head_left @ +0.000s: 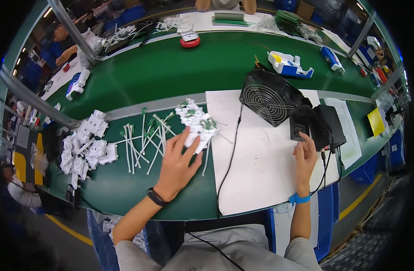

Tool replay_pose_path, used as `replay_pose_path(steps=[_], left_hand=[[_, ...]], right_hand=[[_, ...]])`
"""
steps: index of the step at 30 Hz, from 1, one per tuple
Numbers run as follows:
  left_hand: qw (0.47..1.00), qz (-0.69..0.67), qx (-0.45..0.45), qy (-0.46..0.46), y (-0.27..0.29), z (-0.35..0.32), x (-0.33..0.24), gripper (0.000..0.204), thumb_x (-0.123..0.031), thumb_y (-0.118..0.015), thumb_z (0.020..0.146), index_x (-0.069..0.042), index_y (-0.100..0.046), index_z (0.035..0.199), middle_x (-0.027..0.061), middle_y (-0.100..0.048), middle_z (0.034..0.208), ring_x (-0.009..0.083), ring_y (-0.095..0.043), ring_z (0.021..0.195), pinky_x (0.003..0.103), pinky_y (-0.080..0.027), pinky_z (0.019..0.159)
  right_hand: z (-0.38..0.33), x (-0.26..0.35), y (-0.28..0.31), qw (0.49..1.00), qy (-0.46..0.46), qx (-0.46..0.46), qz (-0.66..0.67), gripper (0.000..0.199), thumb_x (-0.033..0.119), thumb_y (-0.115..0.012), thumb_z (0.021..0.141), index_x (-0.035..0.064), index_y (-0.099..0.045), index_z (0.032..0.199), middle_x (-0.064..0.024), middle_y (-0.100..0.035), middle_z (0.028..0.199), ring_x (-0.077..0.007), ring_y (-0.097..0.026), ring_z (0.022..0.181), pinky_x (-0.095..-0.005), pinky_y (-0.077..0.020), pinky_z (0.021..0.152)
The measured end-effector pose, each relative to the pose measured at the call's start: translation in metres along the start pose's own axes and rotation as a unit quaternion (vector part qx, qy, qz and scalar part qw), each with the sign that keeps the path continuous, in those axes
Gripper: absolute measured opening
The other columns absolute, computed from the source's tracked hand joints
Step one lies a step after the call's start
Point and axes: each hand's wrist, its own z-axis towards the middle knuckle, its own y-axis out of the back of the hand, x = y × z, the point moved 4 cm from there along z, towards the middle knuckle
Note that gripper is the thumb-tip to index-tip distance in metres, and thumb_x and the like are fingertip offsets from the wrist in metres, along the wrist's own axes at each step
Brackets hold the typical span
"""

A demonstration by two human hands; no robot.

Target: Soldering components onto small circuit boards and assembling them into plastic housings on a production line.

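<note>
Grey cloth of the wearer's shirt (225, 246) lies closest, with a thin black cord (215, 251) running across it. At the left end of the dark green worktop (121, 194) sits a loose heap of white moulded plastic parts (83, 147), and beyond it, on a broad green belt (157, 70), rests a blue-and-white plastic housing (78, 84). Next come thin white sticks with green tips (144, 140), scattered and crossing one another. The left hand (177, 158), with a black band (156, 197) at its wrist, has its fingers spread, their tips at the lower edge of a cluster of white plastic pieces with green bits (195, 119); whether they pinch any piece I cannot tell. That cluster lies just left of a large white sheet (256, 167), reaching its edge. On the sheet's far part stands a black fan with a round wire grille (266, 99). Well apart from the left, the right hand (305, 156), wearing a blue wristband (300, 198), has loosely bent fingers with nothing visible between them, near a black ridged box (332, 124). Further right lie a printed paper (347, 135) and a yellow card (376, 122).
</note>
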Motion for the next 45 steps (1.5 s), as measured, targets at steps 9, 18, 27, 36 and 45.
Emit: replay_pose_path(steps=[9, 18, 27, 36, 45], left_hand=[[0.996, 0.018, 0.068, 0.062, 0.024, -0.013, -0.006, 0.062, -0.03, -0.082, 0.085, -0.009, -0.061, 0.14, 0.0237, -0.043, 0.157, 0.045, -0.046, 0.139, 0.05, -0.042, 0.113], [0.905, 0.277, -0.095, 0.309, 0.15, -0.091, 0.182, 0.055, -0.031, -0.08, 0.086, -0.002, -0.065, 0.131, 0.0208, -0.063, 0.132, 0.0407, -0.056, 0.122, 0.049, -0.044, 0.107], [0.946, 0.203, -0.071, 0.243, 0.152, -0.12, 0.218, 0.055, -0.032, -0.082, 0.083, -0.003, -0.064, 0.127, 0.022, -0.054, 0.143, 0.0449, -0.044, 0.134, 0.053, -0.037, 0.114], [0.943, 0.097, -0.151, 0.281, 0.179, -0.111, 0.216, 0.029, -0.018, -0.077, 0.09, -0.002, -0.072, 0.113, 0.0172, -0.07, 0.123, 0.0386, -0.056, 0.128, 0.046, -0.045, 0.108], [0.715, -0.417, -0.445, 0.343, 0.187, -0.087, 0.212, 0.024, -0.018, -0.067, 0.102, 0.002, -0.066, 0.115, 0.0056, -0.071, 0.109, 0.0138, -0.068, 0.094, 0.03, -0.053, 0.081]], right_hand=[[-0.038, 0.048, -0.036, 0.985, 0.04, 0.162, -0.041, 0.019, 0.004, -0.058, 0.1, 0.0031, -0.072, 0.114, 0.0018, -0.056, 0.069, -0.005, -0.05, 0.061, -0.0238, -0.0347, 0.054], [-0.089, 0.175, -0.227, 0.858, 0.284, 0.427, 0.036, 0.039, 0.01, -0.073, 0.09, 0.0036, -0.061, 0.127, -0.0091, -0.062, 0.092, -0.0255, -0.06, 0.084, -0.0384, -0.0494, 0.078], [-0.047, 0.129, -0.438, 0.887, 0.345, 0.206, -0.229, 0.029, 0.017, -0.075, 0.085, -0.0007, -0.064, 0.105, -0.0188, -0.057, 0.108, -0.0368, -0.057, 0.106, -0.0479, -0.0478, 0.089], [-0.027, 0.137, -0.444, 0.922, 0.308, 0.215, -0.093, 0.013, 0.004, -0.065, 0.085, -0.0028, -0.075, 0.091, -0.0222, -0.073, 0.099, -0.0389, -0.07, 0.091, -0.0461, -0.0563, 0.084], [-0.054, 0.204, -0.398, 0.865, 0.024, 0.338, 0.37, 0.026, 0.004, -0.069, 0.093, -0.0103, -0.069, 0.114, -0.0144, -0.076, 0.102, -0.0199, -0.074, 0.093, -0.0289, -0.0569, 0.083]])
